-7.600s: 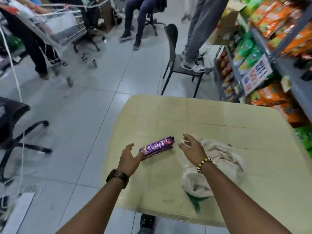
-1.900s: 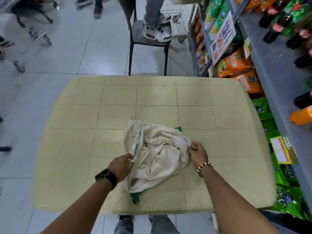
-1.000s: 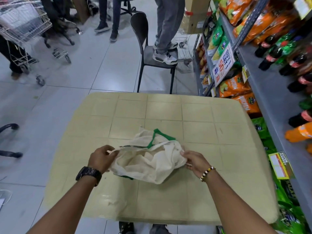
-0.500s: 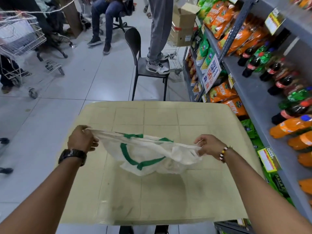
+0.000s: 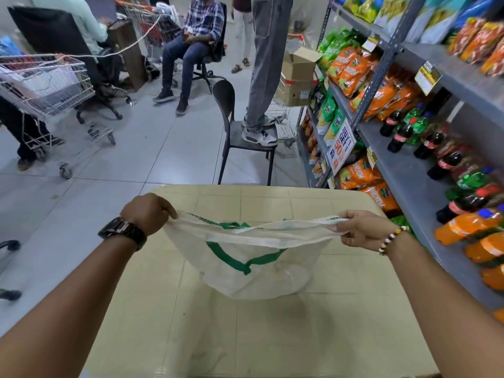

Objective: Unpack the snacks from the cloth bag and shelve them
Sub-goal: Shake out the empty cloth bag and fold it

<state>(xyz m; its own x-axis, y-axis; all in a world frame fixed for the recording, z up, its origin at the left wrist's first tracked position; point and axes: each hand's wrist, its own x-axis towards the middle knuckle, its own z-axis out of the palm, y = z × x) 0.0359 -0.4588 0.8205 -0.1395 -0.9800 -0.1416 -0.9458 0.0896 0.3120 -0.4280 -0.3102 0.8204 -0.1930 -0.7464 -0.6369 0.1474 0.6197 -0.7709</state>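
A white cloth bag (image 5: 253, 271) with green handles hangs stretched wide above the pale tiled table (image 5: 272, 336). My left hand (image 5: 148, 212), with a dark watch on the wrist, pinches the bag's left top edge. My right hand (image 5: 357, 229), with a beaded bracelet, pinches its right top edge. The bag sags limp between them and looks flat; no snack shows in it or on the table. The grey shelves (image 5: 403, 170) on the right carry orange and green snack packets and soda bottles.
A dark chair (image 5: 240, 132) stands beyond the table's far edge, with a person standing on its seat. A cardboard box (image 5: 297, 75) is behind it. A shopping trolley (image 5: 46, 83) and seated people fill the far left floor.
Both hands have lifted the crumpled bag off the table and pulled its top edges apart, so it hangs spread between them. The purple packet seen earliest is gone from the table.
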